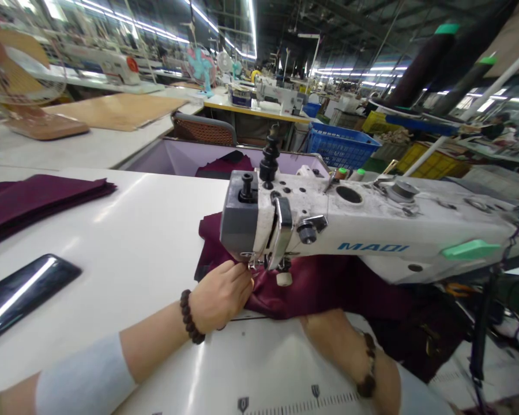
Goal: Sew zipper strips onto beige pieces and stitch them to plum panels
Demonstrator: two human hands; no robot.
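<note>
A white sewing machine (354, 230) stands over a piece of maroon fabric (281, 294), which passes under its needle and presser foot. My left hand (222, 291), with a beaded bracelet on the wrist, is closed on the fabric's edge just left of the needle; its fingertips are partly hidden by the machine head. My right hand (328, 334) reaches under the near edge of the fabric to the right of the needle. The cloth covers its fingers, so their grip does not show. More fabric trails off to the right beneath the machine arm.
A stack of maroon fabric pieces (43, 202) and a dark phone-like slab (26, 294) lie on the white table at left. Behind the machine is a lilac-lined bin (168, 158) with cloth inside. Thread cones (424, 69) stand at upper right, beyond a blue basket (341, 144).
</note>
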